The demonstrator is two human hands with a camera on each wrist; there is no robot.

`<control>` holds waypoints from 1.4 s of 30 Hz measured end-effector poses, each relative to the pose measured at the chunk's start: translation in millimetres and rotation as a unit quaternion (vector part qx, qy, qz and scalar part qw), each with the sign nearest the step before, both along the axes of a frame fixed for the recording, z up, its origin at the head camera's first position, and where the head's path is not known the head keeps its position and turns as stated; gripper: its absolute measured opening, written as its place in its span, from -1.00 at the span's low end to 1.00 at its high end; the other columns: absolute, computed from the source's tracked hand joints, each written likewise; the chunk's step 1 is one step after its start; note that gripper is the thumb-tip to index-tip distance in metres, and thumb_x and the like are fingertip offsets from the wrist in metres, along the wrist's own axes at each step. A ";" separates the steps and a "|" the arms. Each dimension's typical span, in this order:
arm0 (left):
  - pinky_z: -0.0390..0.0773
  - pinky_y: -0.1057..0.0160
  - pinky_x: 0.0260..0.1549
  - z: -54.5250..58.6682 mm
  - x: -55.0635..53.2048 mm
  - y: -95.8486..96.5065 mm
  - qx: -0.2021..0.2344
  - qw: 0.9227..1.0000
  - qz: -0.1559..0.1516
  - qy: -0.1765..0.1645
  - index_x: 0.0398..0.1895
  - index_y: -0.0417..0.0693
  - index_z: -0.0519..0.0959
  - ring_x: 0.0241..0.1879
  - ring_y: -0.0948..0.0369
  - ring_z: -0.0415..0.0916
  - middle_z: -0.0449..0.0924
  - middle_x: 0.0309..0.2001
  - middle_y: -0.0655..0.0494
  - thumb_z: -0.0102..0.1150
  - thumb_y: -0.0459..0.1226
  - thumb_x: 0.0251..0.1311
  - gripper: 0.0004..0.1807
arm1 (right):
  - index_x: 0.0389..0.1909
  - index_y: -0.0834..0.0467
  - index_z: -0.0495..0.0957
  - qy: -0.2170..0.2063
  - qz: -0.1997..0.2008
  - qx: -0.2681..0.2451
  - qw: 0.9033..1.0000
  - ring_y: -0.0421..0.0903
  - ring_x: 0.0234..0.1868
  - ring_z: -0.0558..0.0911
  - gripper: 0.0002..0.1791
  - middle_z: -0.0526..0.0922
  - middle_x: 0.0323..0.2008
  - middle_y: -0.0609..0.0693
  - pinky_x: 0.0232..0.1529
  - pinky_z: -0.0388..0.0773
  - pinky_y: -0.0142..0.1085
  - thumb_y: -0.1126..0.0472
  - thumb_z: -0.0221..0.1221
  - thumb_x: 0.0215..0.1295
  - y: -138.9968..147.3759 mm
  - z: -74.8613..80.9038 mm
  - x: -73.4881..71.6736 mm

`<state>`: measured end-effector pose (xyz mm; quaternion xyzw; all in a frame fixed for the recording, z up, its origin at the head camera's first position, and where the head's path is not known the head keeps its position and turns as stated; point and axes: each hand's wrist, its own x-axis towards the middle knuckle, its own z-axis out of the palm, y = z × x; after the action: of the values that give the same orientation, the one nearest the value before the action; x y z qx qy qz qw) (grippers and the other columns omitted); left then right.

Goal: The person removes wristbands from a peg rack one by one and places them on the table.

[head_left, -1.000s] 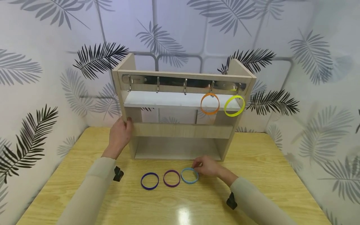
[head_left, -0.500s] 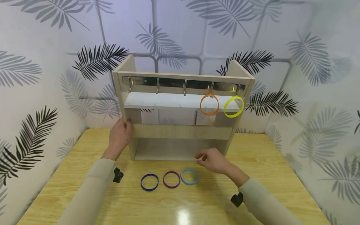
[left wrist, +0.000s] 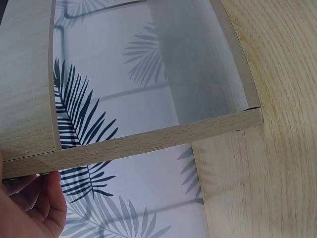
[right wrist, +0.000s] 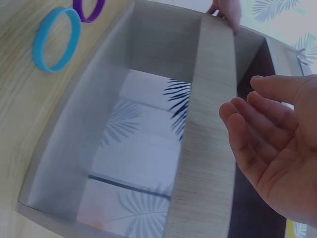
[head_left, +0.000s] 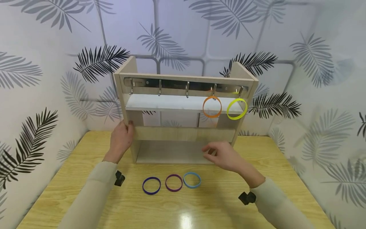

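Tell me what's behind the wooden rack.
Leaf-patterned wall shows above the wooden rack and through its openings. The tabletop directly behind it is covered, so anything lying there can't be seen.

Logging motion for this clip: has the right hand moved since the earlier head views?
Yes: the right hand rose rightward, away from the light blue band.

Table (head_left: 148, 210) under shelf (head_left: 186, 134), three rings (head_left: 173, 190)
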<state>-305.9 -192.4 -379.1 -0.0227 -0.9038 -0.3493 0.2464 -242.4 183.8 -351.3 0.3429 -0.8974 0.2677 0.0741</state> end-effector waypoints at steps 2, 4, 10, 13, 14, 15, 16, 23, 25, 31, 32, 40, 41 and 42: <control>0.46 -0.06 -0.44 -0.7 -1.1 -0.6 0.002 1.000 -0.001 0.003 -0.05 -0.40 0.48 -0.40 -0.09 0.49 0.55 -0.28 -0.26 -0.40 -0.03 0.44 -0.40 | -0.22 0.15 0.64 0.012 0.003 -0.010 1.000 -0.22 -0.38 0.62 -0.86 0.68 -0.32 -0.06 -0.41 0.53 -0.37 0.28 0.26 0.18 1.0 5.5 1.0; 0.46 -0.07 -0.42 -1.4 -2.3 -1.0 0.002 1.000 -0.002 0.007 -0.06 -0.41 0.48 -0.40 -0.10 0.49 0.54 -0.29 -0.26 -0.40 -0.04 0.44 -0.40 | -0.23 0.17 0.64 0.021 0.006 -0.026 0.999 -0.22 -0.38 0.62 -0.86 0.67 -0.32 -0.06 -0.40 0.53 -0.37 0.30 0.27 0.16 2.5 11.4 1.4; 0.46 -0.06 -0.44 -1.7 -2.9 -0.4 -0.001 1.000 0.001 0.003 -0.07 -0.39 0.47 -0.41 -0.08 0.48 0.53 -0.31 -0.24 -0.40 -0.03 0.44 -0.42 | -0.26 0.17 0.65 0.054 -0.005 -0.066 0.996 -0.19 -0.36 0.64 -0.86 0.68 -0.33 -0.06 -0.40 0.55 -0.33 0.36 0.29 0.14 7.8 31.1 0.3; 0.46 -0.03 -0.48 -1.3 -1.9 0.3 0.001 1.000 0.000 0.002 -0.06 -0.37 0.47 -0.44 -0.07 0.47 0.52 -0.33 -0.22 -0.41 -0.03 0.45 -0.42 | -0.28 0.17 0.66 0.078 -0.019 -0.074 0.994 -0.18 -0.36 0.64 -0.86 0.68 -0.35 -0.06 -0.43 0.55 -0.33 0.37 0.30 0.12 10.8 41.1 -1.2; 0.46 -0.03 -0.49 -1.5 -1.8 0.2 0.000 1.000 -0.001 0.003 -0.04 -0.38 0.46 -0.44 -0.07 0.47 0.53 -0.33 -0.22 -0.40 -0.03 0.45 -0.42 | -0.28 0.17 0.66 0.086 -0.024 -0.075 0.993 -0.18 -0.36 0.64 -0.87 0.68 -0.36 -0.06 -0.43 0.55 -0.33 0.37 0.30 0.12 11.9 44.4 -1.8; 0.46 -0.03 -0.49 -1.5 -1.7 0.2 -0.001 1.000 -0.001 0.003 -0.05 -0.38 0.46 -0.44 -0.08 0.47 0.52 -0.33 -0.23 -0.40 -0.03 0.45 -0.42 | -0.29 0.18 0.66 0.094 -0.030 -0.078 0.992 -0.17 -0.36 0.64 -0.87 0.68 -0.37 -0.05 -0.44 0.55 -0.32 0.37 0.31 0.11 13.1 47.8 -2.3; 0.46 -0.04 -0.48 -1.4 -1.5 0.2 -0.002 1.000 -0.001 0.004 -0.05 -0.39 0.46 -0.43 -0.08 0.48 0.52 -0.32 -0.24 -0.40 -0.04 0.45 -0.42 | -0.30 0.19 0.66 0.098 -0.035 -0.080 0.991 -0.17 -0.36 0.63 -0.87 0.68 -0.38 -0.06 -0.44 0.55 -0.32 0.37 0.31 0.11 14.3 51.1 -2.8; 0.47 -0.08 -0.46 -0.4 -0.2 0.5 -0.001 1.000 -0.002 0.016 -0.02 -0.43 0.46 -0.41 -0.11 0.50 0.53 -0.31 -0.27 -0.38 -0.07 0.45 -0.43 | -0.29 0.24 0.65 0.115 -0.066 -0.097 0.986 -0.12 -0.42 0.63 -0.88 0.69 -0.38 0.01 -0.43 0.53 -0.34 0.38 0.29 0.13 20.3 73.4 -7.6; 0.45 -0.06 -0.49 0.3 0.8 1.1 0.000 1.000 -0.002 0.021 -0.03 -0.43 0.47 -0.45 -0.09 0.47 0.52 -0.33 -0.26 -0.38 -0.08 0.44 -0.43 | -0.29 0.26 0.66 0.128 -0.077 -0.106 0.983 -0.11 -0.43 0.63 -0.89 0.69 -0.38 0.03 -0.43 0.52 -0.39 0.39 0.29 0.12 21.1 79.5 -9.8; 0.40 -0.01 -0.54 0.1 1.7 1.3 0.001 0.999 -0.002 0.032 -0.04 -0.43 0.46 -0.49 -0.05 0.41 0.50 -0.38 -0.23 -0.40 -0.06 0.43 -0.42 | -0.29 0.32 0.65 0.164 -0.101 -0.148 0.970 -0.05 -0.37 0.64 -0.85 0.68 -0.34 0.10 -0.40 0.47 -0.57 0.42 0.31 0.08 22.5 96.2 -18.7; 0.41 -0.01 -0.53 -0.2 1.4 1.2 0.001 1.000 -0.001 0.031 -0.03 -0.43 0.46 -0.49 -0.05 0.42 0.51 -0.37 -0.23 -0.39 -0.06 0.43 -0.42 | -0.27 0.32 0.65 0.164 -0.105 -0.151 0.969 -0.04 -0.35 0.64 -0.84 0.68 -0.33 0.11 -0.38 0.47 -0.58 0.41 0.30 0.09 22.4 98.7 -19.6; 0.38 0.04 -0.56 -2.1 -0.5 0.1 -0.003 1.000 -0.002 0.020 -0.04 -0.41 0.47 -0.52 -0.03 0.39 0.49 -0.39 -0.20 -0.38 -0.07 0.45 -0.44 | -0.18 0.29 0.61 0.130 -0.139 -0.142 0.971 -0.02 -0.30 0.65 -0.82 0.66 -0.23 0.12 -0.27 0.56 -0.34 0.33 0.24 0.20 17.1 108.4 -21.8; 0.40 0.03 -0.55 -1.9 -0.7 0.1 -0.005 1.000 -0.002 0.021 -0.05 -0.41 0.47 -0.51 -0.03 0.41 0.50 -0.38 -0.21 -0.38 -0.08 0.45 -0.45 | -0.18 0.29 0.61 0.128 -0.141 -0.145 0.971 -0.02 -0.30 0.65 -0.81 0.66 -0.23 0.12 -0.26 0.57 -0.29 0.33 0.24 0.20 16.4 108.7 -21.8; 0.41 0.01 -0.54 -1.8 -0.7 0.4 -0.006 1.000 -0.001 0.022 -0.05 -0.41 0.47 -0.49 -0.04 0.43 0.50 -0.37 -0.21 -0.37 -0.08 0.45 -0.45 | -0.18 0.29 0.61 0.128 -0.143 -0.148 0.970 -0.01 -0.30 0.65 -0.81 0.66 -0.23 0.13 -0.26 0.58 -0.25 0.33 0.24 0.20 15.9 108.9 -21.8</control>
<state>-306.6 -192.0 -380.9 -0.0329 -0.9001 -0.3440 0.2653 -264.2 199.7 -242.4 0.2279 -0.8704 0.3381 0.2758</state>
